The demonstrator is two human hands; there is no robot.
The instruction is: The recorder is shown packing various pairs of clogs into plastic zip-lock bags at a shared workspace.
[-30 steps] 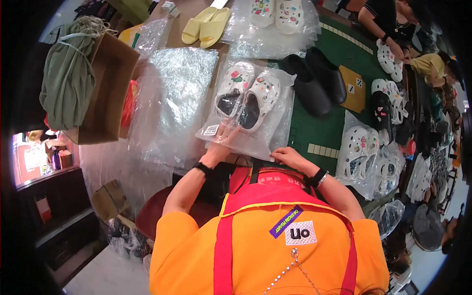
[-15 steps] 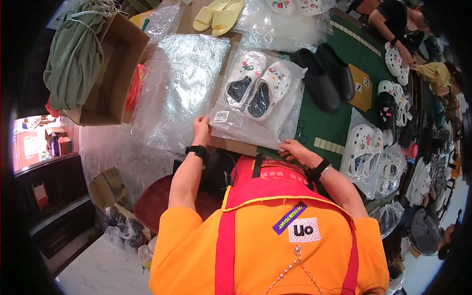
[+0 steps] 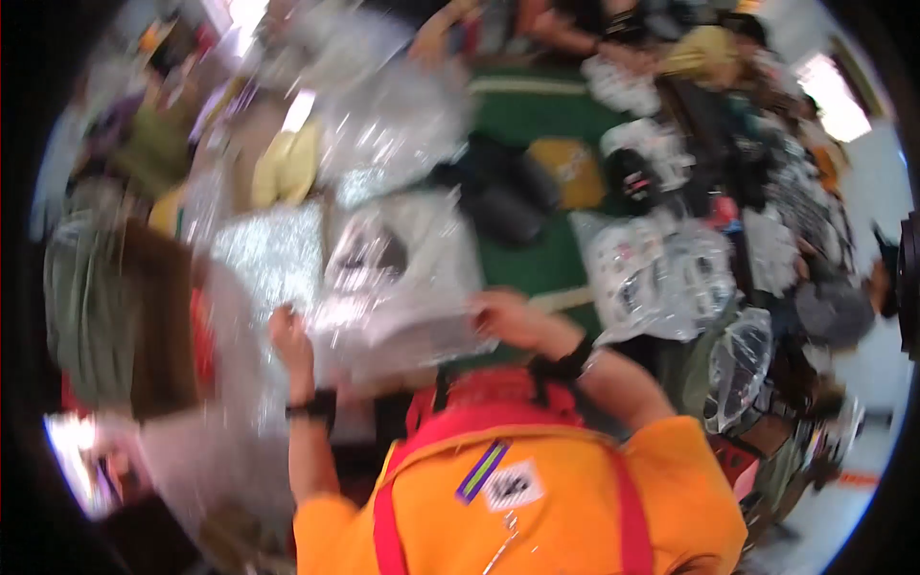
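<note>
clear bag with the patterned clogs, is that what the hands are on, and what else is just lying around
In hand:
- clear bag of patterned clogs, gripped at its near corners
- left hand
- right hand

Lying about:
- black clogs
- yellow slippers
- cardboard box
- bagged white clogs
- green table

The picture is blurred.

Glossy crinkled clear plastic bag [image 3: 402, 287] on matt green table [image 3: 537, 268].

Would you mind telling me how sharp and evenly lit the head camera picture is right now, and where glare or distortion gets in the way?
The head view is smeared by motion blur throughout; the left hand and right hand on the clear plastic bag show only soft outlines. Glare sparkles off the bag, bright light blows out the upper right, and fisheye bending with a black rim curves the green table.
</note>
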